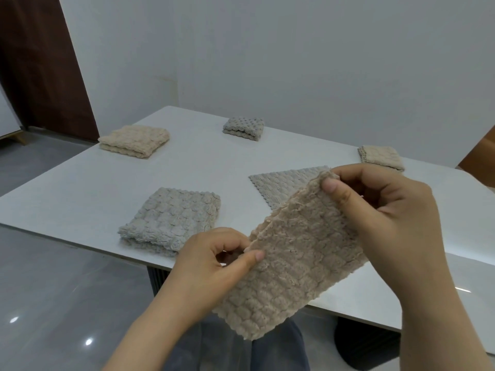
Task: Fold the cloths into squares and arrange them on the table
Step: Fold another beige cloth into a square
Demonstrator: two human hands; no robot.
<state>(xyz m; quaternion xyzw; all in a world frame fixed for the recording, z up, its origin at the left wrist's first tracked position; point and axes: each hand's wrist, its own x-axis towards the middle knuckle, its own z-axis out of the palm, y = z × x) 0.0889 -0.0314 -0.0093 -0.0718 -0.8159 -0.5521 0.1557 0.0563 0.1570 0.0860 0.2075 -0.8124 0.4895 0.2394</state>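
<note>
I hold a beige textured cloth (pixel 290 259), folded into a long strip, up in the air over the near edge of the white table (pixel 88 191). My left hand (pixel 211 266) pinches its lower left corner between thumb and fingers. My right hand (pixel 385 210) pinches the upper corner. A grey cloth (pixel 278 187) lies flat and unfolded on the table, partly hidden behind the strip. Folded squares lie around it: a grey one (pixel 174 220) near left, a beige one (pixel 135 140) far left, a grey one (pixel 244 128) at the back, a beige one (pixel 381 158) far right.
A white wall stands behind the table. A dark brown door (pixel 40 62) is at the far left. Glossy grey floor (pixel 61 298) runs along the table's left side. My legs in blue trousers (pixel 273 352) show below the cloth, near the dark table base (pixel 367 344).
</note>
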